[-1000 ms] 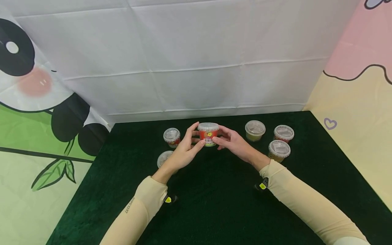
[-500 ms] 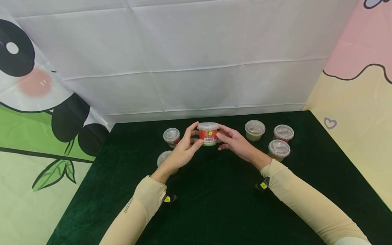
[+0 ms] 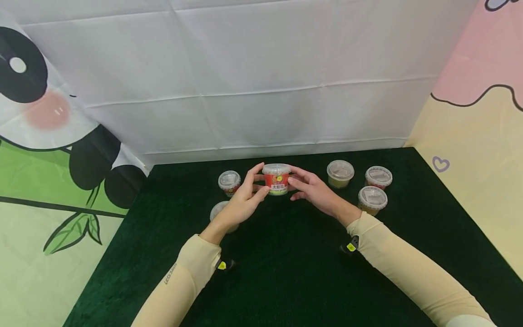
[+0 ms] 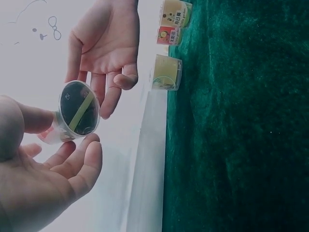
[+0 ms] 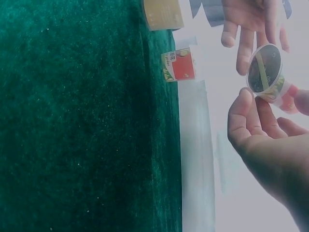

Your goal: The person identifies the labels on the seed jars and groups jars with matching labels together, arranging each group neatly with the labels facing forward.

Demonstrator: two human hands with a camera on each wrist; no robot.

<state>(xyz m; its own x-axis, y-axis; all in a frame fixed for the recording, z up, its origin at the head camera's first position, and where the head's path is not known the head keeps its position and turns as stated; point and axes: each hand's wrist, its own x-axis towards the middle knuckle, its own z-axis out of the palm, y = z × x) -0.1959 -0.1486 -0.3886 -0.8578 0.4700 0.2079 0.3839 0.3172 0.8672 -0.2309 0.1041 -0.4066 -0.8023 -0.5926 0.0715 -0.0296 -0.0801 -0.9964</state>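
Up above the far part of the table, both hands hold a small lidded plastic tub [image 3: 277, 180] with a red label facing the head camera. My left hand [image 3: 241, 205] grips its left side, thumb at the front and fingers round the side. On the other side my right hand [image 3: 319, 194] pinches it, thumb on the label's right edge. From below, the left wrist view shows the tub's dark base [image 4: 79, 108] with a yellow-green strip across it. The same tub [image 5: 265, 70] appears between both hands in the right wrist view.
A red-labelled tub [image 3: 229, 182] and another tub [image 3: 218, 210], partly behind the left hand, stand on the left. Three more tubs stand right: a yellowish one [image 3: 340, 173], a red one [image 3: 378, 177], a yellowish one [image 3: 372, 200]. Green cloth [image 3: 286, 272] covers the table; a white curtain [image 3: 261, 113] hangs behind.
The tub has turned, so its label's printed characters now face the head camera more squarely. My right thumb has drawn back from the label's middle to its right edge.
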